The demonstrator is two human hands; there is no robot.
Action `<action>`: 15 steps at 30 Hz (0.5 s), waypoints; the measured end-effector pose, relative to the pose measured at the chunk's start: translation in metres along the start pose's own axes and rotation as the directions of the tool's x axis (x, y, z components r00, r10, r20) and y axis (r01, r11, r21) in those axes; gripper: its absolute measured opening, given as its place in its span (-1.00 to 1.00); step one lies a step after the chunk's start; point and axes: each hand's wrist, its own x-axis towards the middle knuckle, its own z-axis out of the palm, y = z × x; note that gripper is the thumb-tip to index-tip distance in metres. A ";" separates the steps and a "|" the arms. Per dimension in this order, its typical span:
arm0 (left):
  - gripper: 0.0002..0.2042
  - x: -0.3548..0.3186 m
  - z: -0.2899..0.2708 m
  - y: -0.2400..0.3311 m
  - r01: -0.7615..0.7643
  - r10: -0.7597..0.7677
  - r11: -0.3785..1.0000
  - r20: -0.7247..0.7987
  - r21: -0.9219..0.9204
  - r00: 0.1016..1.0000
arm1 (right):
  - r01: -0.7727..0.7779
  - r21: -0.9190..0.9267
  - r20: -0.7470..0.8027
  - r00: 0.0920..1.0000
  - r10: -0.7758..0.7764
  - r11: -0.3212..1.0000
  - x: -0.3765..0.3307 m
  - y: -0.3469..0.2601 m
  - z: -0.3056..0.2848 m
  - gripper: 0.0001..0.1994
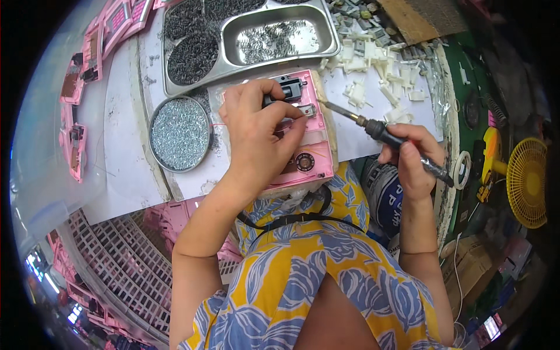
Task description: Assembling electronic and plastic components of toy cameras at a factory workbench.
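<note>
A pink plastic casing (pixel 315 137) lies in front of me, with a black motor-like part (pixel 291 86) at its far end and a round black part (pixel 304 162) at its near end. My left hand (pixel 252 125) rests over the casing's left side. Its thumb and forefinger pinch together beside a small metal piece (pixel 308 109); what they hold is hidden. In my right hand (pixel 417 160) is a soldering iron (pixel 382 133) with a dark handle, held like a pen. Its tip points left, close to the casing's right edge near the metal piece.
A round dish of small silvery pieces (pixel 180 134) stands left of the casing. Beyond is a metal tray (pixel 333 50) of dark springs. White plastic parts (pixel 373 61) are heaped at far right. Pink casings (pixel 77 140) line the left; a yellow fan (pixel 526 182) is at right.
</note>
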 end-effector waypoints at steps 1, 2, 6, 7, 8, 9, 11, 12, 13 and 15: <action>-0.86 0.001 0.002 0.001 -0.004 0.004 1.000 0.003 0.005 1.000 | -0.005 -0.015 -0.017 1.000 0.005 1.000 -0.002 0.000 0.002 -0.74; -0.86 0.002 0.005 0.002 -0.009 0.009 1.000 0.006 0.010 1.000 | 0.001 -0.055 -0.009 1.000 -0.001 0.998 -0.006 0.001 0.000 -0.75; -0.84 0.002 0.009 0.001 -0.034 0.034 0.999 -0.004 0.030 0.999 | 0.022 -0.127 -0.034 0.999 -0.027 0.992 -0.013 0.003 -0.001 -0.78; -0.84 0.002 0.009 0.000 -0.035 0.036 0.999 -0.011 0.033 0.999 | 0.028 -0.143 -0.030 0.999 -0.033 0.989 -0.013 0.003 -0.001 -0.78; -0.84 0.002 0.008 0.000 -0.034 0.034 0.999 -0.008 0.040 0.999 | 0.034 -0.159 -0.026 0.999 -0.039 0.987 -0.013 0.003 0.000 -0.79; -0.84 0.001 0.008 0.000 -0.032 0.032 0.998 -0.006 0.047 0.999 | 0.041 -0.175 -0.023 0.999 -0.045 0.984 -0.014 0.004 0.001 -0.79; -0.84 0.002 0.009 0.000 -0.039 0.039 0.998 -0.005 0.049 0.999 | 0.063 -0.193 -0.015 0.998 -0.067 0.979 -0.013 0.006 0.000 -0.79; -0.84 0.003 0.009 0.000 -0.042 0.043 0.998 -0.009 0.046 0.999 | 0.074 -0.202 -0.011 0.997 -0.078 0.977 -0.013 0.007 -0.001 -0.79; -0.84 0.003 0.010 -0.001 -0.044 0.045 0.998 -0.013 0.045 0.999 | 0.072 -0.205 -0.009 0.997 -0.075 0.976 -0.013 0.008 -0.001 -0.79; -0.84 0.002 0.010 -0.001 -0.043 0.044 0.998 -0.016 0.048 0.999 | 0.067 -0.212 -0.006 0.998 -0.070 0.975 -0.013 0.008 -0.001 -0.79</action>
